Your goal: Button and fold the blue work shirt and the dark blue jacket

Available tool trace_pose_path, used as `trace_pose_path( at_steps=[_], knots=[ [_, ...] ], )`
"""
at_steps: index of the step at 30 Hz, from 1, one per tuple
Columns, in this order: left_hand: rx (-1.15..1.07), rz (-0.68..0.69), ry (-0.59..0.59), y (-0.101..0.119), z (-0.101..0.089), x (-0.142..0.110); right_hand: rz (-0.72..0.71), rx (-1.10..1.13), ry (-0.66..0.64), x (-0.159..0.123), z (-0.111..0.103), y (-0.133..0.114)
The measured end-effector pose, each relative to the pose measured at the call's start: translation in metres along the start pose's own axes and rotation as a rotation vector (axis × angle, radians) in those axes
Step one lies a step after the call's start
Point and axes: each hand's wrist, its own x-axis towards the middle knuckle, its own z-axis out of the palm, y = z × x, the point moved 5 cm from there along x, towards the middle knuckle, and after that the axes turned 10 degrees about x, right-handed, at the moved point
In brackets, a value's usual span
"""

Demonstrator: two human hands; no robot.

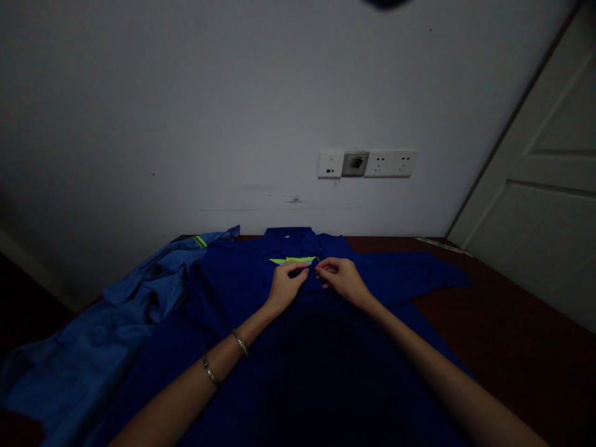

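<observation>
A dark blue work jacket (386,273) lies spread out, its collar (287,234) toward the wall and one sleeve stretched to the right. On its upper front, my left hand (287,282) pinches the fabric near a yellow-green reflective strip (300,260). Close beside it, my right hand (341,277) also has its thumb and fingers pinched on the jacket's cloth. A small fold of blue fabric rises between the two hands. Whether a button or other small part is between the fingertips is too dark to see.
A lighter blue garment (125,329) with a reflective stripe lies rumpled at the left. Underneath is a dark reddish-brown table (512,335), backed by a pale wall (209,124) with sockets (390,164). A white panelled door (549,186) stands at the right.
</observation>
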Motion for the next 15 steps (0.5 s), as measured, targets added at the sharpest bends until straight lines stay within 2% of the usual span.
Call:
trace_pose_path(
  at_steps=[6,11,15],
  knots=[
    [0.050,0.120,0.050,0.005,0.000,-0.005,-0.027,0.000,0.000,-0.001,0.003,-0.002],
    [0.391,0.333,0.112,0.016,-0.001,-0.015,0.198,0.321,0.059,-0.001,0.008,0.007],
    [0.666,0.525,0.096,0.024,0.000,-0.022,0.324,0.483,0.038,-0.006,0.015,0.004]
  ],
)
